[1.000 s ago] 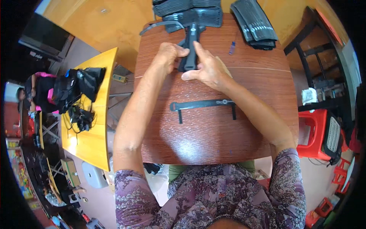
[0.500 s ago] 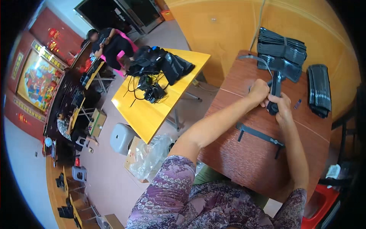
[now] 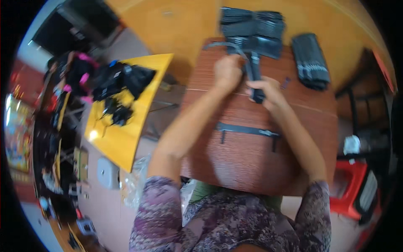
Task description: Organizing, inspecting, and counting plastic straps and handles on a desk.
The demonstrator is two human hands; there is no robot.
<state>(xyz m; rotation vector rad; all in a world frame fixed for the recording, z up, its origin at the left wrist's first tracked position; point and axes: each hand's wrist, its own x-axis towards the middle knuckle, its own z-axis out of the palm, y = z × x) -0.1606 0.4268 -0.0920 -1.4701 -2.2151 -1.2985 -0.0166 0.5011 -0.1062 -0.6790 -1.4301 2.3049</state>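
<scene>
Over the reddish-brown table (image 3: 218, 161), my right hand (image 3: 268, 90) is wrapped round the lower end of a long, narrow black strap-like piece (image 3: 255, 71), held lengthwise away from me. Close to its left side is my left hand (image 3: 228, 73), its fingers curled in; what they grip, if anything, is hidden. A thin grey strap (image 3: 224, 44) curves from the table's far left corner to the held piece. Nearer to me lies a flat black strap (image 3: 247, 129) with two thin tails pointing toward me.
Stacked black pouch-like pieces (image 3: 252, 27) stand at the table's far edge, with another bundle (image 3: 310, 61) to their right. A small dark object (image 3: 286, 82) lies near my right hand. Left is a yellow table (image 3: 147, 105) bearing black bags and cables; a red stool (image 3: 344, 180) is right.
The whole view has turned, and the table now sits further left and straighter in it. Both hands stay at the black strap-like piece with much the same hold.
</scene>
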